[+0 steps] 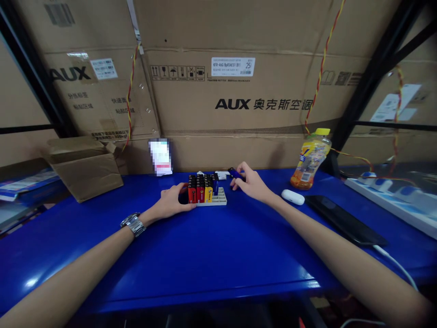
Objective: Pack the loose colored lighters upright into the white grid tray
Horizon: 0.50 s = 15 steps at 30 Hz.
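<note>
On the blue table a pale gridded tray (221, 200) holds several upright lighters with dark tops. They stand in rows of red (192, 195), yellow (208, 195) and blue (215, 186). Some compartments on the tray's right side have no lighter in them. My left hand (172, 199), with a metal watch at the wrist, grips the tray's left end, thumb at the front corner and fingers around the side. To the right of the tray, my right hand (251, 182) is closed on a dark blue lighter (235, 173), held tilted just above the table.
Behind the tray lie small white pieces (222, 174). A lit phone screen (160, 157) leans at the back, near an open cardboard box (85, 171). On the right are a drink bottle (309, 159), a white earbud case (292, 197), a black cabled device (344, 219) and a power strip (392, 205).
</note>
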### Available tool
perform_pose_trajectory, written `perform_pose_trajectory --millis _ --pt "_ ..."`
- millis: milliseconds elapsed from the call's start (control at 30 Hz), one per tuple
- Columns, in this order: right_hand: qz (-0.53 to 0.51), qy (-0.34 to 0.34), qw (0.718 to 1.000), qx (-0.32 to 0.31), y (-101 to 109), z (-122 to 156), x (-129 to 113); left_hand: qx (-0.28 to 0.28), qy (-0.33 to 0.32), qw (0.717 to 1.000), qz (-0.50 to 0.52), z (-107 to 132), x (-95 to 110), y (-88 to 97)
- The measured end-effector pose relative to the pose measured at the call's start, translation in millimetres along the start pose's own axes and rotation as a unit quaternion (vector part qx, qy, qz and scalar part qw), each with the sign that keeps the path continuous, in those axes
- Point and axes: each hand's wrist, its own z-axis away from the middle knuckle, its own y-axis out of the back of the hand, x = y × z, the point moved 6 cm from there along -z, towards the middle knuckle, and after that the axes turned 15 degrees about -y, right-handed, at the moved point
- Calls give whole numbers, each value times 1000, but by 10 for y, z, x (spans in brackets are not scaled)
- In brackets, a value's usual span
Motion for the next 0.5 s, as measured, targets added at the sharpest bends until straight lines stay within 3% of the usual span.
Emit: perform_pose_trajectory --millis 100,200,300,500 --pt "-182 -57 981 -30 -84 -11 16 2 0 1000 -3 0 -4 -5" --pt "-288 -106 949 -70 -182 18 -7 3 2 1000 -6 -2 -16 -13" --pt "-327 -160 929 -68 -229 72 -18 2 -1 1000 -10 -1 -24 -21" --pt "-323 -210 923 16 -244 126 12 -1 -1 1000 -16 6 8 -18"
